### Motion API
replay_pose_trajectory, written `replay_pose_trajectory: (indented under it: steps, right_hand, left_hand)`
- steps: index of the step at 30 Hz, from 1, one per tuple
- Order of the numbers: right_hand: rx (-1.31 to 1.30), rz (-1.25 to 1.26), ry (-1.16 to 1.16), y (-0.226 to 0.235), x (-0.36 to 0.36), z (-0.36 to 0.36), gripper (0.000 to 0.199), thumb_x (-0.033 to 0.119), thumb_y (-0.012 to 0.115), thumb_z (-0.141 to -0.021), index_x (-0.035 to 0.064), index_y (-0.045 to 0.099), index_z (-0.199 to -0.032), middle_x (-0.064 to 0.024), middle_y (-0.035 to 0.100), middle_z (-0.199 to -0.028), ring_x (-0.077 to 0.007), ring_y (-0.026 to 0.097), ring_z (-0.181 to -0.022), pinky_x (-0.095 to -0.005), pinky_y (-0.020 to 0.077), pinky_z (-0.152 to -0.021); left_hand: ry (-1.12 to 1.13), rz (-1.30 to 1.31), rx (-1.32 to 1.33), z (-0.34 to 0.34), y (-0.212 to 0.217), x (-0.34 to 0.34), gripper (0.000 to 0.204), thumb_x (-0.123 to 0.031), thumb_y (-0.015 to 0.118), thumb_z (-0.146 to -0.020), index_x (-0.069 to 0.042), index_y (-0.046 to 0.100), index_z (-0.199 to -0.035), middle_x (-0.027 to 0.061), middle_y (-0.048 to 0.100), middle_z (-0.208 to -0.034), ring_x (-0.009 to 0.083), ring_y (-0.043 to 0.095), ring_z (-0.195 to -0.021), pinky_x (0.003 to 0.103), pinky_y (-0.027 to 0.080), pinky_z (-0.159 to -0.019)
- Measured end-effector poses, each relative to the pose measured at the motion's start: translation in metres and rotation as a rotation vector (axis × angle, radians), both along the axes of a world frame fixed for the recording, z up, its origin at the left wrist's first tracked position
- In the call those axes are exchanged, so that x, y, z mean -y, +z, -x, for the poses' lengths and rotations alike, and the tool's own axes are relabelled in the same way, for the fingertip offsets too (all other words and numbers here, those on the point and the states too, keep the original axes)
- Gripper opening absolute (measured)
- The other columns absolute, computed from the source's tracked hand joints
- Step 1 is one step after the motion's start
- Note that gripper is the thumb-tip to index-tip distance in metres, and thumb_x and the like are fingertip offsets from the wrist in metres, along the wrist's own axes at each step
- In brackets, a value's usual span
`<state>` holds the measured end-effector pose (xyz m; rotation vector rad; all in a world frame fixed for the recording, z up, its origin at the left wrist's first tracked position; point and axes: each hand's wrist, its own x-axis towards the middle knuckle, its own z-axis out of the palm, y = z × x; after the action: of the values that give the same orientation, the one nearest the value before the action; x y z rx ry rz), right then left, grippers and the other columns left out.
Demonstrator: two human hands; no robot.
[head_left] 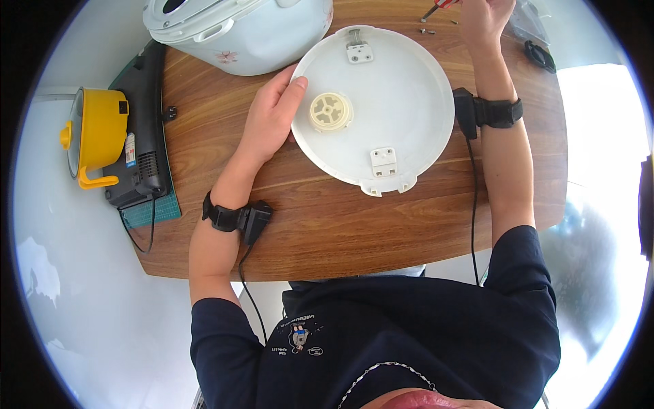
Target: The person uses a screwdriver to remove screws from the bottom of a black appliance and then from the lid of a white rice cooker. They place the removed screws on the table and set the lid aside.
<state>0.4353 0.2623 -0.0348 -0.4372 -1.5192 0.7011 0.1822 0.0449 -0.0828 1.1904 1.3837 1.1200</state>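
A round white plastic lid [381,102], its inner side up, lies at the middle of the wooden table. It bears two small white brackets and a cream round valve cap [330,111]. My left hand [274,109] grips its left rim, thumb on top, the other fingers partly hidden beneath. At the far right, my right hand [485,20] is closed on a red-handled screwdriver [443,4], its metal shaft pointing down and left. The picture's top edge cuts off part of that hand. Small screws [427,31] lie below the screwdriver tip.
A white rice cooker body [252,41] stands at the back left, close to the lid. On the left are a black appliance [146,150], a green mat [160,211] and a yellow pot [102,129]. A black coiled item [539,56] sits far right. Cables hang from both wrist straps.
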Motion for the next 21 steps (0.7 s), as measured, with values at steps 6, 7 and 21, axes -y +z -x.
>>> replay_pose_trajectory:
  steps: [6, 7, 21]
  right_hand:
    - [-0.135, 0.097, -0.006, 0.011, 0.007, -0.002, 0.014, 0.012, 0.055, -0.102, 0.0057, 0.061, -0.090, -0.0025, 0.059, -0.070, -0.0099, 0.055, -0.061, -0.0239, 0.0438, -0.056]
    - [-0.169, 0.136, 0.005, 0.014, 0.007, -0.003, 0.017, 0.013, 0.055, -0.103, 0.0059, 0.061, -0.089, -0.0030, 0.059, -0.069, -0.0105, 0.055, -0.060, -0.0240, 0.0440, -0.055]
    - [-0.257, 0.103, -0.026, 0.019, 0.002, -0.013, 0.018, 0.015, 0.055, -0.101, 0.0052, 0.059, -0.087, -0.0047, 0.059, -0.067, -0.0130, 0.055, -0.056, -0.0257, 0.0456, -0.052]
  left_hand:
    - [-0.001, 0.008, -0.007, 0.001, 0.000, 0.001, 0.043, -0.027, 0.048, -0.108, 0.001, 0.061, -0.138, 0.0002, 0.067, -0.082, 0.0039, 0.054, -0.057, 0.022, 0.040, -0.046]
    - [-0.002, 0.009, -0.011, 0.000, 0.001, 0.001, 0.043, -0.027, 0.048, -0.108, 0.001, 0.061, -0.138, 0.0003, 0.067, -0.082, 0.0039, 0.055, -0.057, 0.022, 0.040, -0.046]
    - [-0.011, -0.002, -0.006, 0.001, -0.001, 0.000, 0.042, -0.027, 0.049, -0.109, 0.001, 0.061, -0.138, -0.0003, 0.067, -0.082, 0.0036, 0.054, -0.056, 0.021, 0.040, -0.046]
